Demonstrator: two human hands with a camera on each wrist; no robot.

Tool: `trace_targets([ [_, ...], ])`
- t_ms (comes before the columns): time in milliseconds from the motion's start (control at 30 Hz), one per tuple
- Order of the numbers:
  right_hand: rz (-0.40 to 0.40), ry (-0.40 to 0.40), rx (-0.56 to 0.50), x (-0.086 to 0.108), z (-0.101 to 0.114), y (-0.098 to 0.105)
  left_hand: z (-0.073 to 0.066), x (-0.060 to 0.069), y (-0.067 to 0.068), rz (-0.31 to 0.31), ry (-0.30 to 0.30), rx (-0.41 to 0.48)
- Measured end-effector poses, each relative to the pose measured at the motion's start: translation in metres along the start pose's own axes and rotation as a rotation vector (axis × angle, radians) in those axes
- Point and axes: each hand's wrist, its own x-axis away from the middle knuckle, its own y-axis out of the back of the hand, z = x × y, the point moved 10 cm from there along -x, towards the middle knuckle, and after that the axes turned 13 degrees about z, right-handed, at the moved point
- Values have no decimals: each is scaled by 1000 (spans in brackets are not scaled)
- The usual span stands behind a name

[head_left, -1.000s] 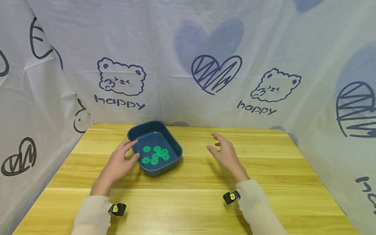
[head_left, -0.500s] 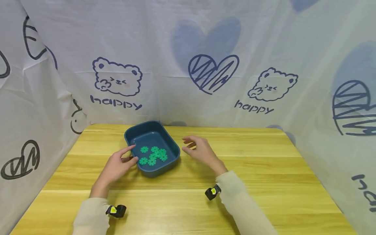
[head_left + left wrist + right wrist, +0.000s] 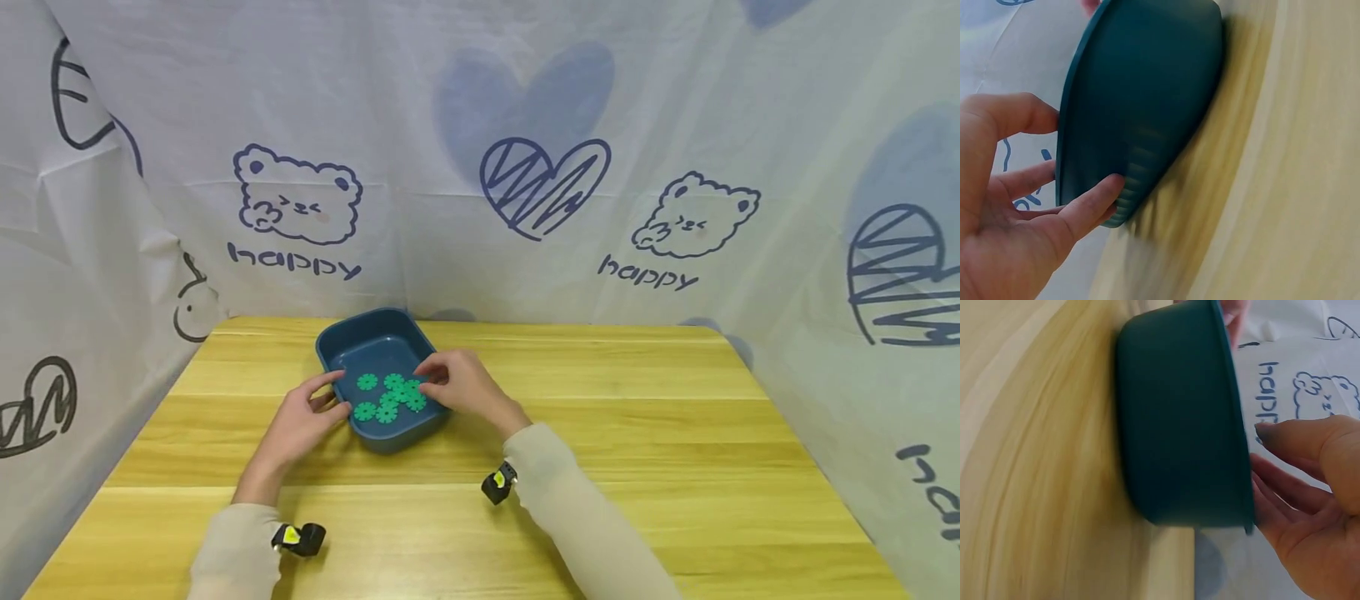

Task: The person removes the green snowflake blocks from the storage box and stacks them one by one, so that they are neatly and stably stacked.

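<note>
A dark blue plastic bin (image 3: 375, 327) stands at the back left of the table, and several flat green notched discs (image 3: 386, 414) lie on its floor. My left hand (image 3: 295, 429) holds the bin's left side, with fingertips at the rim and on the outer wall (image 3: 1147, 81). My right hand (image 3: 468, 387) reaches over the right rim. Its thumb and index finger stand a little apart above the discs nearest to it, with no disc visible between them. From the right wrist view, the bin's wall hides those discs from the right hand (image 3: 1310, 512).
The wooden table (image 3: 675, 467) extends to the right and in front of the bin. A white cloth (image 3: 435, 250) printed with bears and hearts hangs close behind the table and on both sides. Each wrist carries a small black camera (image 3: 306, 539).
My right hand has moved left from above the table's middle to over the bin's right rim. My left hand has stayed at the bin's left side, and the bin has not visibly moved.
</note>
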Motion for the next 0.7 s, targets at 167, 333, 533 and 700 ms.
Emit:
trace_targets([
  [167, 81, -15, 35, -15, 2, -19, 4, 0, 2, -13, 6, 3],
  [333, 134, 16, 79, -28, 9, -35, 5, 0, 5, -18, 5, 6],
  [533, 187, -14, 169, -39, 11, -51, 6, 0, 4, 1, 13, -3],
  [700, 227, -52, 239, -49, 9, -61, 8, 0, 3, 9, 27, 3],
])
